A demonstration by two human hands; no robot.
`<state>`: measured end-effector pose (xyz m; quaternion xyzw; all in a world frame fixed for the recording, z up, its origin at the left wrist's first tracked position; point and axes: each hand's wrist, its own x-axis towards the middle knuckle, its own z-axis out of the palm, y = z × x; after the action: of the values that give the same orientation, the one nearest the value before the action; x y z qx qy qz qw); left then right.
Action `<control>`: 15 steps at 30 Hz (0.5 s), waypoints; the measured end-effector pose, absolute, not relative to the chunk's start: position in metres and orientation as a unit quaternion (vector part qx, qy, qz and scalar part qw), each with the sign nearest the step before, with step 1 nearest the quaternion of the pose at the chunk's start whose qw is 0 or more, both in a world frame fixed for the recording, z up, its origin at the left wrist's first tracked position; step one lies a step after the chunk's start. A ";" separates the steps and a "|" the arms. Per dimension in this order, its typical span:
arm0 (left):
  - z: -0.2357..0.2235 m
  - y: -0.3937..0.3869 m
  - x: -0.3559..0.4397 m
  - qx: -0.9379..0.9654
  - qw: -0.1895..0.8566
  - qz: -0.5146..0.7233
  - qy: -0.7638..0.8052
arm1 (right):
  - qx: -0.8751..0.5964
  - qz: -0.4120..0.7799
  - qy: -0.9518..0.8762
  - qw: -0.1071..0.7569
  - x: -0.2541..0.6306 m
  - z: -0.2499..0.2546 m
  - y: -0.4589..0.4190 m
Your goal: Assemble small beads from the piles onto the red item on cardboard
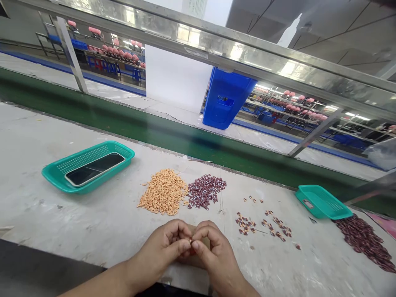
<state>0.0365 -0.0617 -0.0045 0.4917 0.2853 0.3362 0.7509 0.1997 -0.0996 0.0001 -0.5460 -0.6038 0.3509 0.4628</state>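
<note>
Taking the small held piece [191,240] as clock centre, can see on the worktop [102,225] a green basket [83,158] with a phone-like slab [95,168] at ten o'clock and an orange heap [163,192] at eleven. Pinching that piece, mostly hidden, between left hand [163,250] and right hand [215,249], each grip closed thumb to forefinger, with a purple heap [204,191] just past twelve. Can see farther right scattered two-tone pieces [244,225] between two and three, a second green basket [321,202] at two and a dark-red heap [363,239] at three.
</note>
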 end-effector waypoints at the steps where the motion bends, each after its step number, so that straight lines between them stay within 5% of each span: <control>1: -0.004 -0.059 0.036 0.491 0.752 0.339 0.281 | -0.567 0.318 -0.612 0.451 0.210 -0.003 -0.098; 6: 0.006 -0.044 0.021 0.516 0.696 0.356 0.351 | -0.697 0.066 -0.660 0.272 0.291 -0.016 -0.097; 15: 0.018 -0.025 0.001 0.503 0.622 0.406 0.442 | -0.679 0.027 -0.708 0.190 0.302 -0.013 -0.064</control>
<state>0.0010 -0.0253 0.0180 0.5034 0.4417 0.4057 0.6220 0.3017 -0.0642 -0.0130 -0.6792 -0.7084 0.0267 0.1900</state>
